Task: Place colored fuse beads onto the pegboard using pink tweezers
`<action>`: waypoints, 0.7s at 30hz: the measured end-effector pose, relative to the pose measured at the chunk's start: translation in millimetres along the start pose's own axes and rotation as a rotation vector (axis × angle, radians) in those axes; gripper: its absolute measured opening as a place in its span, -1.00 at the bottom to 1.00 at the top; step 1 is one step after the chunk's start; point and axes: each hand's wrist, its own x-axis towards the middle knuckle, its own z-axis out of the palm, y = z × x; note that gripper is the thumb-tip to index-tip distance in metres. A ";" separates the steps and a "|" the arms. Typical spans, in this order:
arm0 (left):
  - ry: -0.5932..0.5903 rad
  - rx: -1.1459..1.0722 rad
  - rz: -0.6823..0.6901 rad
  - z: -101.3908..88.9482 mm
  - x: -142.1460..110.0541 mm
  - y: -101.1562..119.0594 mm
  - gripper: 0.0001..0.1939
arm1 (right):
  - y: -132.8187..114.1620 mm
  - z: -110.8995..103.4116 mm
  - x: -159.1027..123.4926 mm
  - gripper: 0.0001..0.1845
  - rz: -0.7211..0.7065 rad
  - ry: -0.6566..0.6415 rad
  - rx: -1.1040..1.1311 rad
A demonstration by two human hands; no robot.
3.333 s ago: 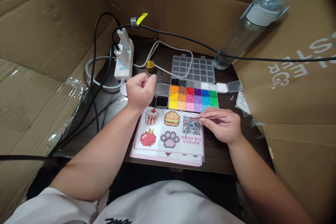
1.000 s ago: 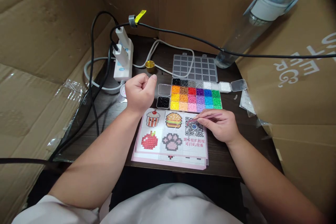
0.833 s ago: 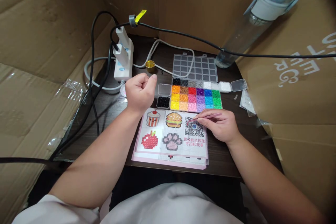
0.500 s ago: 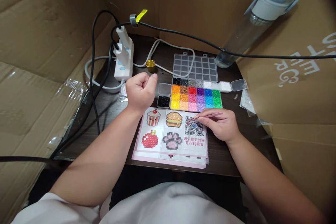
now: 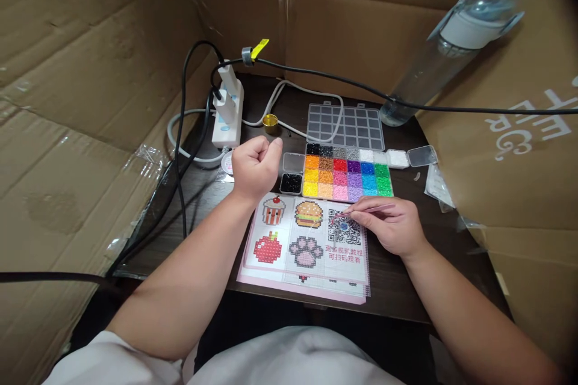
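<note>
My left hand (image 5: 255,167) is closed in a fist, resting at the top left corner of the pattern sheet (image 5: 307,237); what it holds, if anything, is hidden. My right hand (image 5: 391,225) pinches thin pink tweezers (image 5: 361,210), whose tip points at the QR code square on the sheet. The sheet shows a cupcake, a burger, an apple and a paw, and lies on a pink board. Just beyond it stands the open bead box (image 5: 345,172) with compartments of coloured beads.
A dark table (image 5: 397,289) is walled in by cardboard (image 5: 90,90). A white power strip (image 5: 228,111) with black cables sits far left, a gold cap (image 5: 270,123) beside it. The clear box lid (image 5: 345,126) and a tilted water bottle (image 5: 447,54) stand behind. Small bead tubs (image 5: 291,182) flank the box.
Only the view has shifted a little, sliding everything right and down in the frame. Both hands keep their places on the sheet, the tweezers still over the QR code.
</note>
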 end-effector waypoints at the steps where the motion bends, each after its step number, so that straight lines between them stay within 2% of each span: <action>1: 0.000 -0.002 0.000 0.0 -0.1 -0.2 -0.48 | 0.1 0.1 0.1 -0.95 0.006 -0.001 0.005; 21: 0.012 0.016 -0.007 0.9 1.0 -2.4 -0.47 | -1.4 0.1 1.3 -0.94 -0.008 0.033 -0.038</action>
